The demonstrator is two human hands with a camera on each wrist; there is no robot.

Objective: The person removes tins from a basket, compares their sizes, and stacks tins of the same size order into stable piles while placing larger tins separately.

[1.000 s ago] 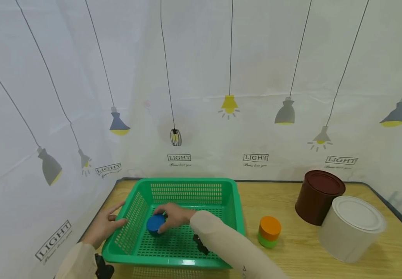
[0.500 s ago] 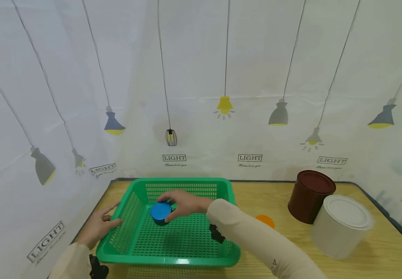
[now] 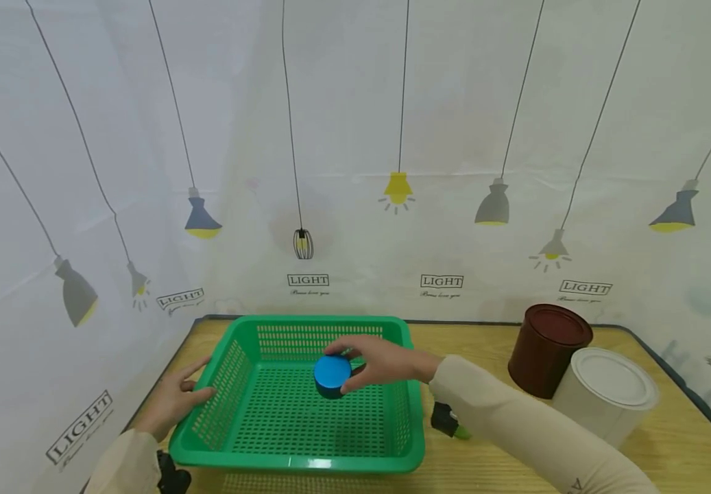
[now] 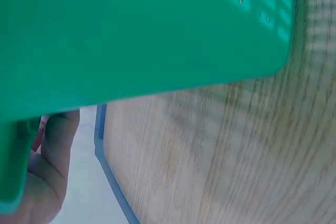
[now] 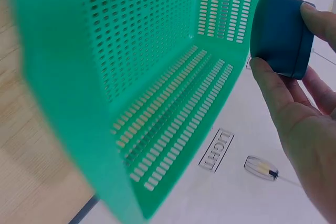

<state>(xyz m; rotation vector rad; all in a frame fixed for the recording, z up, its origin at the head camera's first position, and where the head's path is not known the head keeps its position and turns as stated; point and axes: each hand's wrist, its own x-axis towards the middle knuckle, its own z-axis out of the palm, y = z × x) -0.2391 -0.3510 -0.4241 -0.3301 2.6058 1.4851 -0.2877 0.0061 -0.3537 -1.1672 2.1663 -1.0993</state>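
Observation:
My right hand [image 3: 386, 360] pinches a small round blue container [image 3: 333, 374] between thumb and fingers, holding it above the floor of a green plastic basket [image 3: 296, 463]. Seen from the right wrist, the container [image 5: 281, 35] is dark blue, with a seam near its lid, and fingertips press on its side. My left hand [image 3: 176, 401] holds the basket's left rim, its thumb reaching over the edge. In the left wrist view that hand [image 4: 50, 166] shows beside the rim, its fingertips partly hidden by the green plastic.
On the wooden table [image 3: 460, 346], a dark red can [image 3: 546, 353] stands at the back right with a white can [image 3: 608, 391] close in front. A green bit of a small container [image 3: 462, 433] peeks out beside the right sleeve. A lamp-printed cloth [image 3: 355, 137] hangs behind.
My right hand has lifted the blue container off the basket floor and carried it to the right. The right sleeve now covers the orange-topped container. The left hand stays on the rim.

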